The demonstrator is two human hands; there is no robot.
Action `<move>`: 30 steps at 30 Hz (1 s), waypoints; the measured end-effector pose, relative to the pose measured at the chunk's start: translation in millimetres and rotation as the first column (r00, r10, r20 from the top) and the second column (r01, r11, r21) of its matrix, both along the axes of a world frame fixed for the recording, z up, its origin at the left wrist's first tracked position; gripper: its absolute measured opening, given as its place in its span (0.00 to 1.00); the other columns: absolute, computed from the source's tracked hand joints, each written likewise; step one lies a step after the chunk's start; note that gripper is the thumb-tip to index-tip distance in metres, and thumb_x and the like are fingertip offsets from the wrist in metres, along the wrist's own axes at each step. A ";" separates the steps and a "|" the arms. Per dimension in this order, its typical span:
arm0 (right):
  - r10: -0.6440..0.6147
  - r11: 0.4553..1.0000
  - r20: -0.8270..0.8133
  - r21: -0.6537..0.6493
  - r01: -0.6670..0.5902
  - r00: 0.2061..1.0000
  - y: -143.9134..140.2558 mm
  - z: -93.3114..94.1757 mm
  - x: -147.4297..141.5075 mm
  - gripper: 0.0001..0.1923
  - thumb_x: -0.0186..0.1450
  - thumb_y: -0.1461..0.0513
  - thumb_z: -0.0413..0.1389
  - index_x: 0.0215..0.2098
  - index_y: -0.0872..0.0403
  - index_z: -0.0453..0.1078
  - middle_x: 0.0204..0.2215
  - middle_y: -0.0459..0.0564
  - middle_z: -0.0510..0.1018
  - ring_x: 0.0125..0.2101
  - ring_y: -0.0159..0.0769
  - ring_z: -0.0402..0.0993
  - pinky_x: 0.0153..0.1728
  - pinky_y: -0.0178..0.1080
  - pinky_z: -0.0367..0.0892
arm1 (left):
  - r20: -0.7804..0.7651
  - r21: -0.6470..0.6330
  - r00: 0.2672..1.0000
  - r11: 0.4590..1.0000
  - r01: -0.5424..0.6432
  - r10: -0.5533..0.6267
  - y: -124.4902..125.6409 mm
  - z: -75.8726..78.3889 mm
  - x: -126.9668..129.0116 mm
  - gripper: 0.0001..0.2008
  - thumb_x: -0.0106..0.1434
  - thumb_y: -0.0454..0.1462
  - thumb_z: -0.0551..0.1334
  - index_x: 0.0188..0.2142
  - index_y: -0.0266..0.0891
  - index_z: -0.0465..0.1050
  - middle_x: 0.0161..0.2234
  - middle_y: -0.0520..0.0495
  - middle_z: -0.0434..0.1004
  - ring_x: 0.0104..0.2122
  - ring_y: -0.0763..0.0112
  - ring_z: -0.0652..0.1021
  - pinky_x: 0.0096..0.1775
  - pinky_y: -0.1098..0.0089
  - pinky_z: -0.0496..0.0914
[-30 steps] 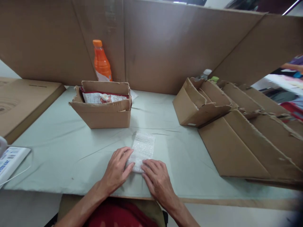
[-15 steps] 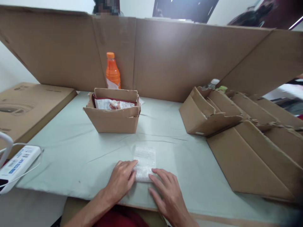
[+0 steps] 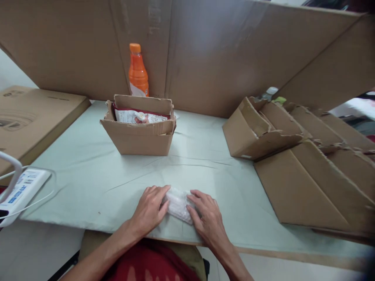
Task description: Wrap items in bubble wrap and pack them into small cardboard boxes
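A small folded bundle of clear bubble wrap [image 3: 179, 207] lies on the pale green table cover, near its front edge. My left hand [image 3: 150, 207] grips its left end, thumb in front and fingers behind. At the right end, my right hand [image 3: 206, 212] holds it the same way, with fingertips on the top and thumb at the near side. Whether anything is wrapped inside cannot be made out.
Beyond my hands stands an open cardboard box [image 3: 142, 138] with a printed packet [image 3: 140, 116] in it. An orange bottle [image 3: 138, 74] is behind it. Several cardboard bins [image 3: 301, 191] fill the right. At left are a flat carton [image 3: 43, 113] and a white power strip [image 3: 25, 191].
The flat flap of bubble wrap that stretched away from me is now folded into a compact bundle. My right hand has closed in on its end. The view has tilted down.
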State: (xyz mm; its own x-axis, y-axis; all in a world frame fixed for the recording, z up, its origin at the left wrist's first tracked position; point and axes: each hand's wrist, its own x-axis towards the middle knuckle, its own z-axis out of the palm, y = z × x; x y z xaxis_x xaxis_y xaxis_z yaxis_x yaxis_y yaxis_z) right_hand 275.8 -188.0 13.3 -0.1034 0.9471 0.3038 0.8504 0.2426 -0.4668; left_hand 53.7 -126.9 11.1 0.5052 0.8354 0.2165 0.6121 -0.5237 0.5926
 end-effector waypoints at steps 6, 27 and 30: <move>-0.043 0.999 0.108 -0.005 0.043 0.993 5.1 -11.1 0.5 0.15 0.69 0.56 0.56 0.51 0.54 0.71 0.58 0.61 0.73 0.56 0.53 0.70 0.53 0.54 0.67 | 0.010 -0.033 0.999 0.998 -0.048 0.049 4.8 -6.8 5.8 0.18 0.65 0.33 0.57 0.55 0.38 0.69 0.47 0.40 0.77 0.46 0.55 0.75 0.48 0.54 0.70; 0.144 0.986 -0.139 -0.065 -0.154 0.980 32.0 33.4 13.9 0.08 0.70 0.56 0.57 0.40 0.48 0.77 0.35 0.46 0.84 0.33 0.36 0.81 0.36 0.34 0.76 | 0.345 0.266 0.929 0.934 -0.236 0.136 48.0 38.6 -33.8 0.18 0.64 0.30 0.61 0.54 0.39 0.71 0.53 0.39 0.73 0.53 0.61 0.75 0.55 0.61 0.70; 0.068 0.994 -0.113 0.093 -0.058 0.991 61.1 73.3 20.8 0.10 0.68 0.53 0.60 0.40 0.49 0.77 0.35 0.46 0.84 0.33 0.36 0.82 0.34 0.32 0.76 | 0.367 0.569 0.879 0.674 -0.471 0.303 93.4 72.4 -59.4 0.26 0.63 0.29 0.63 0.61 0.38 0.64 0.64 0.32 0.62 0.64 0.50 0.66 0.61 0.50 0.64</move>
